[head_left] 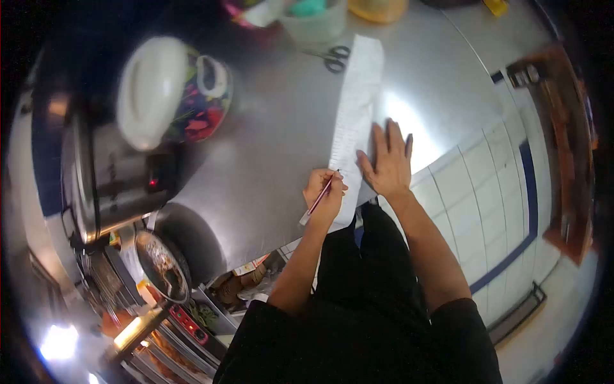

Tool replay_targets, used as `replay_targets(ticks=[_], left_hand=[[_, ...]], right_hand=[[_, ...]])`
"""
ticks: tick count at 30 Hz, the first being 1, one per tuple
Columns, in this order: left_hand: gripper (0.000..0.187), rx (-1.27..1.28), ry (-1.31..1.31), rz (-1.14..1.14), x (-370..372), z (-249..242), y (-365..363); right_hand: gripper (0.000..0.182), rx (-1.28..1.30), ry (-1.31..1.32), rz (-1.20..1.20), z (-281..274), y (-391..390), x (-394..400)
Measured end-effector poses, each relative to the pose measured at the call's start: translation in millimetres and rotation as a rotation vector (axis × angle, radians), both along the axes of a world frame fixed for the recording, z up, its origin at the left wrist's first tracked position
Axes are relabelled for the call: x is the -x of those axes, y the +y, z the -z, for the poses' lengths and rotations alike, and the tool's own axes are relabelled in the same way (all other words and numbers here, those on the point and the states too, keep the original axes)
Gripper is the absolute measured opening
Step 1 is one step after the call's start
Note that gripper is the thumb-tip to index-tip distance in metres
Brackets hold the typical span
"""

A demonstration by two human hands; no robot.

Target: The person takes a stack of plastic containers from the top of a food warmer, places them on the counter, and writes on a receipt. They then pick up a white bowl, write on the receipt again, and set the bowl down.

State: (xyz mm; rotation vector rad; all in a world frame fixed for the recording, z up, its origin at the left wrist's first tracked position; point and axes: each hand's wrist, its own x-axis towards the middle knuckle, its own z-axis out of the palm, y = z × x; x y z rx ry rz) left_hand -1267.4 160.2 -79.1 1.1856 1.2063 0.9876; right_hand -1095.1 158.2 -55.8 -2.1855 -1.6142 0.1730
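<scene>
A long white strip of paper [358,109] runs across the metal table, with rows of small markings along its left edge. My left hand [325,198] rests on the lower part of the strip, its fingers closed around a dark red pen [322,194]. The pen's tip points up toward the paper. My right hand [391,163] lies flat with fingers spread, at the strip's right edge. Beyond my hands, black-handled scissors [337,59] lie beside the far end of the paper.
A floral container with a white lid [153,93] stands at left, near a metal appliance [131,182] with a red light. A pan [163,265] sits below it. A translucent tub [313,25] and a yellow container [377,9] stand at the far side. White tiles [470,192] are at right.
</scene>
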Motion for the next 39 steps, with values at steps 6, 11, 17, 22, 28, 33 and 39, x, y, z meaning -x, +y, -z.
replay_targets(ticks=[6, 11, 17, 22, 28, 33, 39], left_hand=[[0.008, -0.064, -0.475, -0.298, -16.7, 44.5, -10.2], [0.036, -0.087, 0.297, -0.578, 37.3, -49.8, -74.9], [0.047, 0.058, 0.125, -0.537, 158.2, -89.8, -191.9], [0.044, 0.069, 0.295, -0.986, 252.4, -93.0, -301.9], [0.034, -0.093, 0.601, -0.888, 350.1, -93.2, -403.1], [0.028, 0.074, 0.595, -0.638, 405.2, -113.4, -423.0], [0.02, -0.041, 0.631, -0.775, 431.5, -113.2, -442.5]], right_hand=[[0.032, -0.317, 0.084, -0.22, 20.7, 2.4, -4.3], [0.027, 0.003, 0.977, -0.345, 29.8, -32.9, 41.3], [0.04, 0.371, 1.177, -0.649, -101.6, -100.4, 185.0], [0.037, -0.267, 0.662, -1.249, -178.6, -108.0, 352.3], [0.023, -1.029, 0.571, -1.782, -413.1, -189.9, 573.9], [0.015, -1.005, 0.993, -2.154, -537.2, -326.3, 714.9], [0.041, -0.841, 0.508, -2.241, -617.2, -417.3, 910.0]])
